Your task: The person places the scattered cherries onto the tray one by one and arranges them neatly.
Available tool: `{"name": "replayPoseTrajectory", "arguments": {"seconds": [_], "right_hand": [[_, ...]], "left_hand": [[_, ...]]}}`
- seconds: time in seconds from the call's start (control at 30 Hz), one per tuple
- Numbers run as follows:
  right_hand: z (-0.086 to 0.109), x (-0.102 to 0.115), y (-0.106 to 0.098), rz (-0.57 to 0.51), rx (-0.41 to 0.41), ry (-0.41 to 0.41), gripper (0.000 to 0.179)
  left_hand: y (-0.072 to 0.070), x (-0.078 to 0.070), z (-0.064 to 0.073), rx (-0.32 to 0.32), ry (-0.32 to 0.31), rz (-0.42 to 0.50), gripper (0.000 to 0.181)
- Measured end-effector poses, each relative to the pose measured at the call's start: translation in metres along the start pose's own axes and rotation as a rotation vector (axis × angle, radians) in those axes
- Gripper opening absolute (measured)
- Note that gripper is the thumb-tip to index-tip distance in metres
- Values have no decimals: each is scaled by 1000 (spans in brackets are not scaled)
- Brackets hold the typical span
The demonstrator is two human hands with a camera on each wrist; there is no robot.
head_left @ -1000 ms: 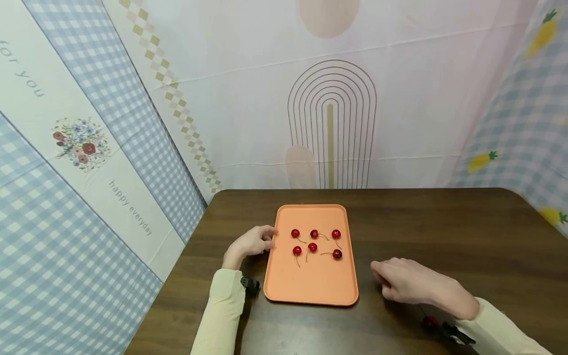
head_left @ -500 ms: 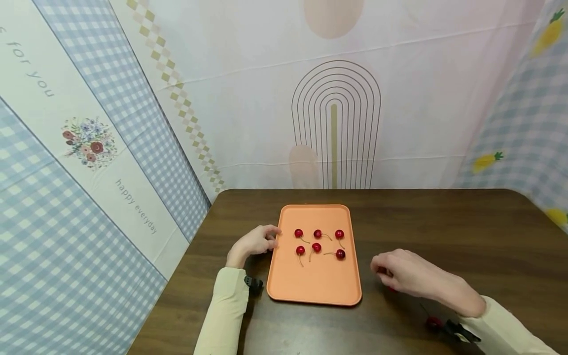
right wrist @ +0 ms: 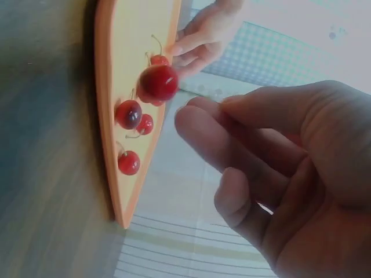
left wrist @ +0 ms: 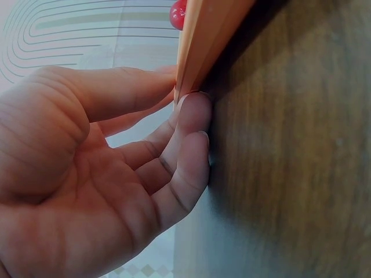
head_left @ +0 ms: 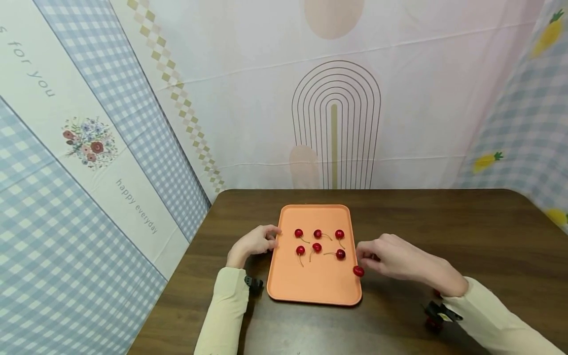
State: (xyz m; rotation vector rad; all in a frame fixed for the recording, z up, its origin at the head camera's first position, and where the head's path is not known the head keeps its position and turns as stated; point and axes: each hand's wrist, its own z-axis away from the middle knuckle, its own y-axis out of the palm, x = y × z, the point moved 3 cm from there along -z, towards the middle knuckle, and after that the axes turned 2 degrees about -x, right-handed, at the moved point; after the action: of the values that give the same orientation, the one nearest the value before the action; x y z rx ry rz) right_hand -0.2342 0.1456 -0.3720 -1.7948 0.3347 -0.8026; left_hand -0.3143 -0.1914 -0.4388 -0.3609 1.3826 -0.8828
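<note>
A shallow orange tray lies on the table, with several red cherries on it, their thin stems attached. My left hand holds the tray's left rim; in the left wrist view its thumb and curled fingers meet the edge. Over the right rim, a cherry hangs from my right hand. Thumb and forefinger of that hand are pinched together, and the hanging cherry shows just beyond them. Its stem is hard to make out, so the exact grip point cannot be seen.
Under the right wrist, partly hidden by the black wrist camera, a dark red cherry lies on the brown table. Another bit of red peeks out by the right sleeve. Printed cloth hangs behind the table.
My right hand has gone from the table right of the tray up and leftward to its right rim, now carrying a cherry. The left hand stays at the left rim.
</note>
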Motion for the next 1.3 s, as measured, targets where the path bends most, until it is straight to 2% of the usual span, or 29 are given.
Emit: {"name": "replayPoseTrajectory", "arguments": {"seconds": [0.2, 0.4, 0.53, 0.77, 0.93, 1.1, 1.3], "right_hand": [[-17, 2, 5, -33, 11, 16, 7], [-33, 2, 16, -86, 31, -15, 13], [-43, 5, 24, -114, 49, -7, 16], [-65, 18, 38, -211, 81, -14, 13], [-79, 26, 47, -218, 109, -66, 14], [-91, 32, 55, -210, 97, -134, 15], [-102, 37, 66, -123, 115, -176, 11]], "left_hand": [[0, 1, -1, 3, -12, 7, 33], [-2, -1, 1, 23, 22, -1, 36], [-3, -3, 3, 30, 41, -13, 36], [-1, 0, 0, 19, 9, 17, 35], [0, -1, 1, 6, 15, 5, 35], [0, -2, -1, 9, 21, -5, 35], [0, 0, 0, 7, 12, 2, 34]]}}
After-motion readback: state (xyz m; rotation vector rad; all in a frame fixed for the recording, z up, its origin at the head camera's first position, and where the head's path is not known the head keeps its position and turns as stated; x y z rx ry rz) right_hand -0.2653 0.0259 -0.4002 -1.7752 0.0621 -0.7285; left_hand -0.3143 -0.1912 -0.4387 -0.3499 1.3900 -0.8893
